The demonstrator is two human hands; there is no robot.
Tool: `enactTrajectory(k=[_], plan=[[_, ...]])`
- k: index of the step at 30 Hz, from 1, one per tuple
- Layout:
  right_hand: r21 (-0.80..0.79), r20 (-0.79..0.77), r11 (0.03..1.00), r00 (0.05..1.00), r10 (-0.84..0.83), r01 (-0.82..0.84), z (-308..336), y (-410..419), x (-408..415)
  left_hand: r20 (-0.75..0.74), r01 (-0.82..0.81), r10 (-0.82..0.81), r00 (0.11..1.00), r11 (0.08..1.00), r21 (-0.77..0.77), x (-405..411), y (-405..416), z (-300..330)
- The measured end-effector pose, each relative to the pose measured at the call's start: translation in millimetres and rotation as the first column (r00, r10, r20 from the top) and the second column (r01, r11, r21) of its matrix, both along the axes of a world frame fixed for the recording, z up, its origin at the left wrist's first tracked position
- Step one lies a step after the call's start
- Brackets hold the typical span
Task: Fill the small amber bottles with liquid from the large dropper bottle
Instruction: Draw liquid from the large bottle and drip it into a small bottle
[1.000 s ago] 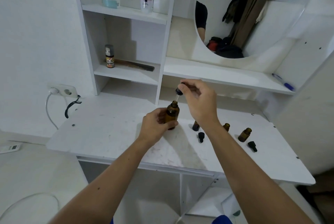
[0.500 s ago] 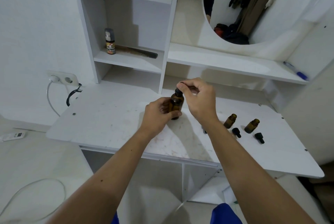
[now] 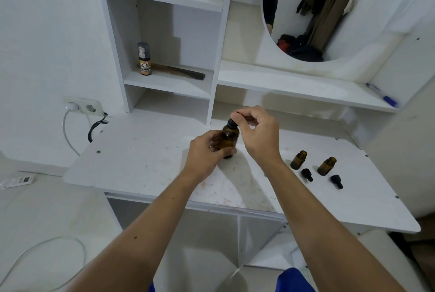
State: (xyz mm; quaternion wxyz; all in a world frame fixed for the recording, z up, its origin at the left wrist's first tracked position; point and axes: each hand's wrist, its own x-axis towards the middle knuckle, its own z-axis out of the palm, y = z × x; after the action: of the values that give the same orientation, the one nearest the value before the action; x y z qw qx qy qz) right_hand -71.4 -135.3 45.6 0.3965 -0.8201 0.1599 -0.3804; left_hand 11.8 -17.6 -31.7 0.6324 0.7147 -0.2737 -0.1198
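A: Where is the large amber glass dropper bottle (image 3: 229, 139)?

B: Upright on the white tabletop (image 3: 146, 159), near the middle, in front of the shelf divider. The left hand (image 3: 207, 152) wraps it from the left, fingers curled round the body and thumb across the front.

A: And the right hand (image 3: 259, 134)?

B: Above the bottle's neck. Its thumb and forefinger pinch the black dropper cap (image 3: 231, 122), which sits on the bottle's mouth. Whether the cap is screwed tight I can't tell; the fingers cover most of it.

A: The small ones?

B: Two small amber glass bottles stand uncapped to the right of the right forearm: the nearer small bottle (image 3: 298, 159) and the farther-right small bottle (image 3: 326, 166). Just in front of each lies a small black dropper cap, one (image 3: 307, 174) by the first, another (image 3: 336, 181) by the second, both on their sides.

A: Anything behind?

B: A white shelf unit (image 3: 169, 84) holding a small orange-labelled bottle with a grey cap (image 3: 144, 58) and a dark comb (image 3: 181, 72), and a round mirror (image 3: 329, 9) to the right.
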Motion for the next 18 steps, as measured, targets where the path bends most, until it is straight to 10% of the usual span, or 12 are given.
enactTrajectory(k=[18], plan=[[0.084,0.227,0.996,0.974,-0.011,-0.009,50.1,-14.9,-14.5,0.046,-0.042,0.04,0.998,0.998,0.041,-9.7,4.4,3.1]])
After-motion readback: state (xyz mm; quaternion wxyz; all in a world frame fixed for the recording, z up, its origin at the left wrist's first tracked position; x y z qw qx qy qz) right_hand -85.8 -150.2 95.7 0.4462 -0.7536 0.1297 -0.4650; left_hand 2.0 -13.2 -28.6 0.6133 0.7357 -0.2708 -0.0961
